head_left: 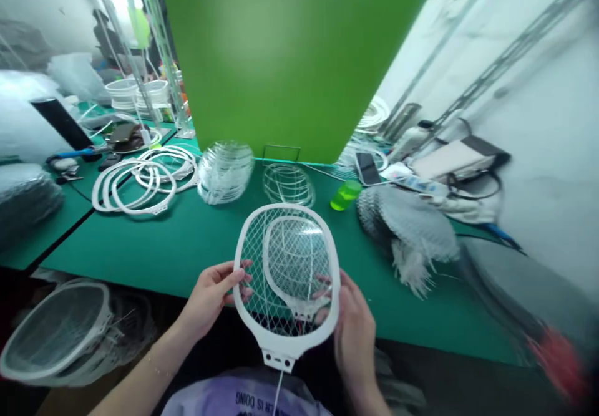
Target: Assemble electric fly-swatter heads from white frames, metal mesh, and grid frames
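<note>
Both my hands hold a white electric fly-swatter frame (pixel 285 282) upright in front of me, its wire mesh facing me. My left hand (pixel 210 294) grips the frame's left side, with fingers reaching behind the mesh. My right hand (pixel 355 335) grips the right side, with fingertips showing through the mesh. A smaller oval white mesh insert (pixel 294 260) lies against the frame's mesh, and its lower end is near the frame's neck. A thin white wire (pixel 278 394) hangs from the frame's socket (pixel 279 360).
A green-matted bench (pixel 187 247) holds white plastic rings (pixel 135 185), a stack of wire meshes (pixel 225 173), a looser mesh stack (pixel 289 185), a green cup (pixel 346 195), a phone (pixel 368 168) and a pile of grey-white meshes (pixel 407 232). A green board (pixel 290 60) stands behind.
</note>
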`<state>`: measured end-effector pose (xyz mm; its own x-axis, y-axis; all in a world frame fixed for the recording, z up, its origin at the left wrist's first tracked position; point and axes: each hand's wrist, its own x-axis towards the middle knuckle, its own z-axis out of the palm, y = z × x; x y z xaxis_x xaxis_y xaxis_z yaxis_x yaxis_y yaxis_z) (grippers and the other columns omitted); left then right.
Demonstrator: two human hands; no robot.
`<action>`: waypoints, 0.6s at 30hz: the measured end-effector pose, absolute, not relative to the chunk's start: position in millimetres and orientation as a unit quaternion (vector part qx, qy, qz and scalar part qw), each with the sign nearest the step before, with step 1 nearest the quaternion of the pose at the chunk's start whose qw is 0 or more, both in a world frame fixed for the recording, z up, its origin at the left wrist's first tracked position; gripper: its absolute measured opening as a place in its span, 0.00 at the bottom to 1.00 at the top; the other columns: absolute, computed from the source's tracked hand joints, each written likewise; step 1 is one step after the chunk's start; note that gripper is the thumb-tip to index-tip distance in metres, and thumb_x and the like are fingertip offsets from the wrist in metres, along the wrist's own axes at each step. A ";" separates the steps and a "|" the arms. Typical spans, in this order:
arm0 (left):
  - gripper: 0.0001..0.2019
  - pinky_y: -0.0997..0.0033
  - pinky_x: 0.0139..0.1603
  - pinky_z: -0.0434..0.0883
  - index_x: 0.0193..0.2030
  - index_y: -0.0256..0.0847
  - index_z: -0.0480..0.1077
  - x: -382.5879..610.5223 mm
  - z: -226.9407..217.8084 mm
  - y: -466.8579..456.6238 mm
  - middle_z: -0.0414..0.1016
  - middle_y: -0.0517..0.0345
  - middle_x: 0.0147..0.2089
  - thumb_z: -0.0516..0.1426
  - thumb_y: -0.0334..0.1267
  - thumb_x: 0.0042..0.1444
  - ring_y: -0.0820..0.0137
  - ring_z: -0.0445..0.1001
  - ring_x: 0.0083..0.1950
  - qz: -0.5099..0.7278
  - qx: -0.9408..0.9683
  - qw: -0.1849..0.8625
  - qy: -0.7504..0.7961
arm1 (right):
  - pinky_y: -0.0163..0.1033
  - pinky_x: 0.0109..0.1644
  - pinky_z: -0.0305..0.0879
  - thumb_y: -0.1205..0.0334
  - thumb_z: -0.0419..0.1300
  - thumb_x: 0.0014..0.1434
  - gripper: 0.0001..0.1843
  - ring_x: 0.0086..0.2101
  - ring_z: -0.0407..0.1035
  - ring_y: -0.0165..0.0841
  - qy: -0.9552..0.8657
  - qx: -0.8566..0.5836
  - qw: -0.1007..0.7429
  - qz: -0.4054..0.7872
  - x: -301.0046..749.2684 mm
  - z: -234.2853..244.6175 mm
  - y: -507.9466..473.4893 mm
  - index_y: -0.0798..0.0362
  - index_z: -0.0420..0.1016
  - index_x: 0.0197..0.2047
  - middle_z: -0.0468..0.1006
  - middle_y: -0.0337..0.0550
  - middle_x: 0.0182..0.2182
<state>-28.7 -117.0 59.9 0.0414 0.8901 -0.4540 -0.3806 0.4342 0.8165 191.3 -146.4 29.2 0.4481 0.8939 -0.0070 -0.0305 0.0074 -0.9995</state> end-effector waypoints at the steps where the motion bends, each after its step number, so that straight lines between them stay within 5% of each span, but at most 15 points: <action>1: 0.29 0.71 0.32 0.79 0.48 0.34 0.77 -21.6 58.8 -111.6 0.81 0.55 0.32 0.74 0.47 0.40 0.70 0.79 0.27 0.454 0.273 0.675 0.514 | 0.38 0.26 0.69 0.42 0.61 0.59 0.29 0.23 0.71 0.33 -0.376 -0.611 0.587 0.375 208.8 30.6 -134.9 0.57 0.75 0.53 0.83 0.48 0.34; 6: 0.27 0.66 0.35 0.79 0.47 0.35 0.76 13.3 48.0 -84.7 0.82 0.49 0.36 0.71 0.49 0.43 0.63 0.81 0.36 0.418 0.366 0.616 0.558 | 0.39 0.30 0.66 0.43 0.58 0.60 0.31 0.23 0.67 0.33 -0.513 -0.657 0.455 0.313 263.1 30.3 -78.8 0.62 0.78 0.52 0.76 0.41 0.22; 11: 0.21 0.68 0.35 0.78 0.40 0.35 0.78 20.2 35.1 -68.5 0.81 0.48 0.40 0.68 0.51 0.47 0.65 0.80 0.38 0.411 0.392 0.570 0.594 | 0.40 0.32 0.64 0.46 0.53 0.62 0.29 0.25 0.70 0.35 -0.551 -0.672 0.398 0.294 271.0 15.5 -56.4 0.63 0.77 0.52 0.80 0.47 0.27; 18: 0.24 0.70 0.33 0.75 0.57 0.35 0.72 18.4 14.0 -63.2 0.78 0.56 0.35 0.63 0.41 0.55 0.71 0.75 0.31 0.387 0.482 0.455 0.641 | 0.40 0.37 0.64 0.51 0.49 0.64 0.24 0.31 0.73 0.38 -0.596 -0.701 0.320 0.224 267.1 7.0 -49.2 0.58 0.78 0.51 0.81 0.49 0.32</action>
<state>18.4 -63.2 14.0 -0.1214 0.9701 -0.2100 0.2660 0.2356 0.9347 267.1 -49.2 7.0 0.1885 0.9798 0.0675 0.6933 -0.0840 -0.7158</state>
